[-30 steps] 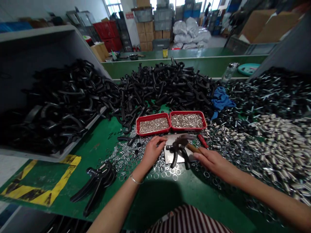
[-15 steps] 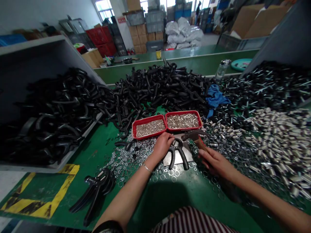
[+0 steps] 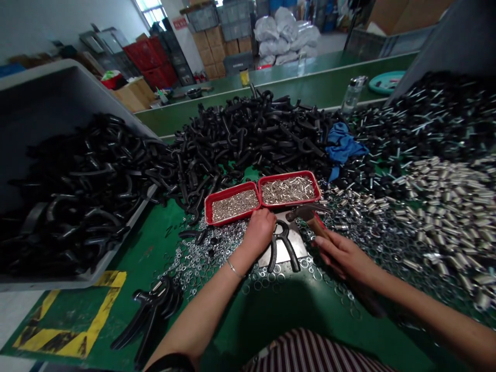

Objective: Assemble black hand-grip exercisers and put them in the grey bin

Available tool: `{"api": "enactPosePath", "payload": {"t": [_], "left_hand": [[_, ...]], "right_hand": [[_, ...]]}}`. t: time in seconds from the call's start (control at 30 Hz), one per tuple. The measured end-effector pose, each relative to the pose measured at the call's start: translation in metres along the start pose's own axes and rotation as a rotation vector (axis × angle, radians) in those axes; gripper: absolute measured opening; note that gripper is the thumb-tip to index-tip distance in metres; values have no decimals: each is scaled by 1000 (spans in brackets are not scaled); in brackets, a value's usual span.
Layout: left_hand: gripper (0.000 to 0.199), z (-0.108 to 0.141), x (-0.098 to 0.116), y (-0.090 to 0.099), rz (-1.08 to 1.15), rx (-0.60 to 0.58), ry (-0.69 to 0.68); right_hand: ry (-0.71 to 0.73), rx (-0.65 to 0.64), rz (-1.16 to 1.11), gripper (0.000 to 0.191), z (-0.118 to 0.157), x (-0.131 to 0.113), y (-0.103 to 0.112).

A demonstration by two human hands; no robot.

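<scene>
A black plastic clamp lies on a small metal plate, its two handles pointing toward me. My left hand is at the clamp's upper left end, fingers bent together; whatever lies between the fingertips is hidden. My right hand is wrapped round the handle of a hammer, whose head hovers over the upper right part of the plate. Just behind the plate are two red trays, the left one with tiny metal parts and the right one with small pins.
Black clamp parts are heaped at the back and in a grey bin at left. Metal sleeves and a blue cloth are at right. Assembled clamps lie front left; rings are scattered around.
The camera view has tilted and shifted slightly. My left fingers have curled in more at the clamp's top. My right hand still holds the hammer near the plate.
</scene>
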State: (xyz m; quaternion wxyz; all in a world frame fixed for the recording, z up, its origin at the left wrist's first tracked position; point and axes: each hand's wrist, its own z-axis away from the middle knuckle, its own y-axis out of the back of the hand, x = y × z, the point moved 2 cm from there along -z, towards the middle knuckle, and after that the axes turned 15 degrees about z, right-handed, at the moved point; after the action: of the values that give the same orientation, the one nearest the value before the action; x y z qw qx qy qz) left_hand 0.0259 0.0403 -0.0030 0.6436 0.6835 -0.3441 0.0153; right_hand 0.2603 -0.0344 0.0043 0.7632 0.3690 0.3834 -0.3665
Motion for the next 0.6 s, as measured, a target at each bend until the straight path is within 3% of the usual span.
{"api": "enactPosePath", "payload": {"t": [0.13, 0.3, 0.47, 0.6], "left_hand": [[20, 3, 5, -6, -156, -32, -119], [20, 11, -7, -11, 89, 47, 16], [22, 39, -9, 1, 231, 186, 72], [19, 54, 0, 9, 264, 161, 48]], "right_hand": [[47, 3, 260, 39, -9, -11, 15], [241, 84, 661, 36, -19, -49, 32], [406, 222, 659, 38, -1, -99, 32], [429, 218, 606, 37, 2, -106, 26]]}}
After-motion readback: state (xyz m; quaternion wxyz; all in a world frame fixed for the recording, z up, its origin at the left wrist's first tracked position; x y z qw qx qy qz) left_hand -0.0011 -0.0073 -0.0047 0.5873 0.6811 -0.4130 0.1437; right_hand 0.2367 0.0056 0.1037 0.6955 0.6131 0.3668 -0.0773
